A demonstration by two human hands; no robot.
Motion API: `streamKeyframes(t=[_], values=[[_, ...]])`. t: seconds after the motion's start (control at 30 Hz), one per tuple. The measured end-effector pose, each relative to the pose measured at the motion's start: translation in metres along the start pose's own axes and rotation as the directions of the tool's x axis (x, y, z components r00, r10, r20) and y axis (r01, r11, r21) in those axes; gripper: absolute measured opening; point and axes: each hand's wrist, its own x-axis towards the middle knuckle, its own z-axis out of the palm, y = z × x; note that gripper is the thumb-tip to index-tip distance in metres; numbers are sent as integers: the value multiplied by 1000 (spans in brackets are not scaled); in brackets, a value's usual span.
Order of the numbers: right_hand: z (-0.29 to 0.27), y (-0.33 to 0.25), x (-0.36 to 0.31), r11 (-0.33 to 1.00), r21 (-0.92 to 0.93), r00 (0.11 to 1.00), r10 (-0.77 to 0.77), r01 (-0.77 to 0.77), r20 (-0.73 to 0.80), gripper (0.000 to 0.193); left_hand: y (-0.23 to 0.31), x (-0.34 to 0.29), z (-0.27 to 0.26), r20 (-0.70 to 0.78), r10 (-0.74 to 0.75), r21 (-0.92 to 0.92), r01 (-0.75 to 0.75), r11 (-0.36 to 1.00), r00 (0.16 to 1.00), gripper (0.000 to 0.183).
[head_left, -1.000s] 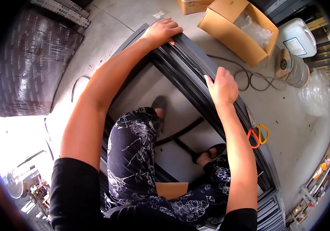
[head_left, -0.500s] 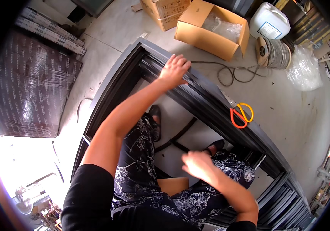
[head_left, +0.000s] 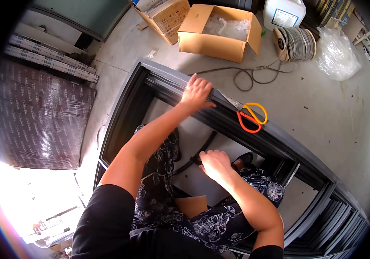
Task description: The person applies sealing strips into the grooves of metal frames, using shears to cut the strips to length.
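Note:
A dark grey metal window frame [head_left: 288, 144] lies flat on the concrete floor, and I sit inside it. My left hand [head_left: 197, 92] rests palm down on the frame's far rail, fingers stretched out. My right hand [head_left: 213, 164] is low inside the frame, above my knee, closed on a black rubber strip [head_left: 204, 146] that runs across the floor there. Scissors with orange and yellow handles [head_left: 250, 116] lie on the rail just to the right of my left hand.
An open cardboard box [head_left: 217, 41] and a second box [head_left: 167, 17] stand beyond the frame, with a white canister [head_left: 284, 12], a coil of grey strip [head_left: 295, 42], a plastic bag [head_left: 336, 54] and a loose cable [head_left: 249, 77]. Wrapped dark panels [head_left: 42, 112] lie left. More frames [head_left: 340, 224] are stacked at lower right.
My right hand has left the frame rail and dropped to the black strip inside the frame. My left hand has stayed on the rail. My view has shifted.

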Motion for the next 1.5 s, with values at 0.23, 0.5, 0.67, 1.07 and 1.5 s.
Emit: streamKeyframes(t=[0.23,0.5,0.67,1.07,1.5], values=[[-23,17,2,995,94,983,-29,12,179,23,23,10,3,-50,-88,0,88,996,995,79],[-86,82,12,878,-176,683,207,-446,-700,17,54,2,-3,-157,-110,-99,96,991,981,88],[-81,94,19,791,-253,716,302,-557,-629,13,64,2,-10,-209,-113,-107,92,990,971,83],[-119,158,-49,409,913,174,899,1,-402,36,62,12,14,-232,-38,-130,8,992,972,67],[-89,146,-57,366,925,222,898,105,-381,31,113,38,16,250,-6,-165,48,985,968,54]])
